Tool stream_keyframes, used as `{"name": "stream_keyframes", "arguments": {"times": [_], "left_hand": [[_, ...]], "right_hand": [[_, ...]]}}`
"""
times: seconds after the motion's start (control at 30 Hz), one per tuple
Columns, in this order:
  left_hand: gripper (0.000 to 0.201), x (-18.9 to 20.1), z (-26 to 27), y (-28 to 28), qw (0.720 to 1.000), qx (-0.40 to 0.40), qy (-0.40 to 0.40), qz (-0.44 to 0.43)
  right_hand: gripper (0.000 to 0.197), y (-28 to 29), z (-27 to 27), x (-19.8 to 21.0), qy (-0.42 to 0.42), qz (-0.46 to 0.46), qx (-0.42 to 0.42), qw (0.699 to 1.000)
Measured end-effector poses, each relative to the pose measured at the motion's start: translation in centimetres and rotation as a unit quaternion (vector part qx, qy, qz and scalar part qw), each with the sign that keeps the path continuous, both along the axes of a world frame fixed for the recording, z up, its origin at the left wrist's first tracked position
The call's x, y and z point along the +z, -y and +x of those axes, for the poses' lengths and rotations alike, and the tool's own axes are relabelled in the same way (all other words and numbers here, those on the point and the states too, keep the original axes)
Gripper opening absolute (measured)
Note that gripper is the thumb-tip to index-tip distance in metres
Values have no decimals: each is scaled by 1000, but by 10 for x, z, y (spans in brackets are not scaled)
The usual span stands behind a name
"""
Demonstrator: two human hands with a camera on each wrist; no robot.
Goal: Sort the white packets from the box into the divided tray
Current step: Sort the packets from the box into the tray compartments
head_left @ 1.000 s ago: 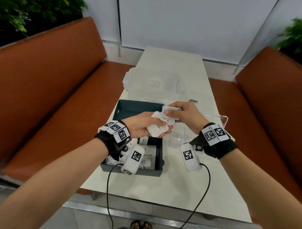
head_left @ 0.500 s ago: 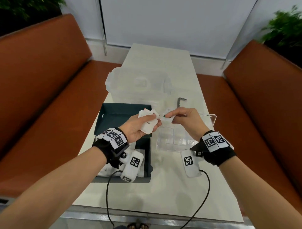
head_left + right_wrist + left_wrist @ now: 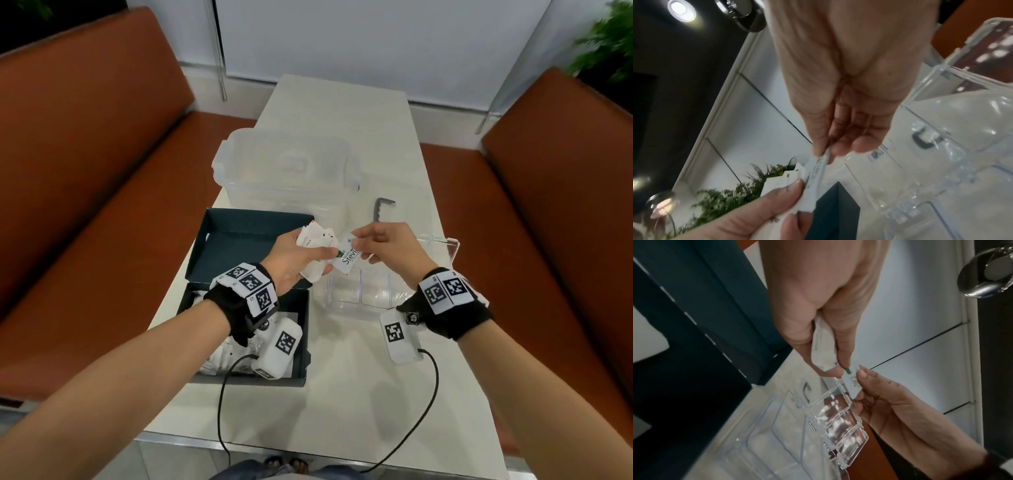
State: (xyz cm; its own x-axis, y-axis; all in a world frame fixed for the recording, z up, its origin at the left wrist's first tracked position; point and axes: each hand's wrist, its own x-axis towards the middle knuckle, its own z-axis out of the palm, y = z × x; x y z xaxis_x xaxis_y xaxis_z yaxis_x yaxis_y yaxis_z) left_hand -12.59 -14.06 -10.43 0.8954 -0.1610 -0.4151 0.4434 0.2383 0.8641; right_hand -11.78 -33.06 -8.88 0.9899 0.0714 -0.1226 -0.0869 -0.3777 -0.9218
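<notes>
Bench [image 3: 342,394] carries the dark box [image 3: 246,236], centre-left of frame, and the clear divided tray [image 3: 376,294] just right of it. Above both, left hand [image 3: 294,260] fingers grasp a bunch of white packets [image 3: 313,240]; right hand [image 3: 390,246] fingers pinch one Stevia packet [image 3: 349,258].

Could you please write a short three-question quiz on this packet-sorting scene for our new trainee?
1. True or false: the left hand holds several white packets.
2. Which hand pinches the packet printed with green? A) left only B) right only C) both
3. Fill in: the metal hex key lies on the table, beyond the clear ______.

Key: 1 true. 2 C: the right hand pinches it too. 3 tray.
</notes>
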Motion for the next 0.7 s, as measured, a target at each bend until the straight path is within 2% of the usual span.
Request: {"name": "stream_keyframes", "arguments": {"times": [0.1, 0.27, 0.37, 0.53, 0.7], "left_hand": [[46, -4, 2, -8, 1000, 19, 2, 19], [47, -9, 4, -21, 999, 39, 0, 21], [48, -11, 3, -22, 999, 40, -4, 17], [45, -15, 1, -23, 999, 33, -7, 19], [41, -20, -2, -25, 999, 26, -7, 24]], "right_hand": [[12, 3, 11, -9, 46, -133, -43, 989], [20, -17, 12, -35, 23, -354, 57, 933], [22, -30, 9, -50, 5, -457, 100, 884], [22, -31, 9, -63, 22, -569, 159, 807], [24, -28, 11, -65, 39, -614, 190, 765]]}}
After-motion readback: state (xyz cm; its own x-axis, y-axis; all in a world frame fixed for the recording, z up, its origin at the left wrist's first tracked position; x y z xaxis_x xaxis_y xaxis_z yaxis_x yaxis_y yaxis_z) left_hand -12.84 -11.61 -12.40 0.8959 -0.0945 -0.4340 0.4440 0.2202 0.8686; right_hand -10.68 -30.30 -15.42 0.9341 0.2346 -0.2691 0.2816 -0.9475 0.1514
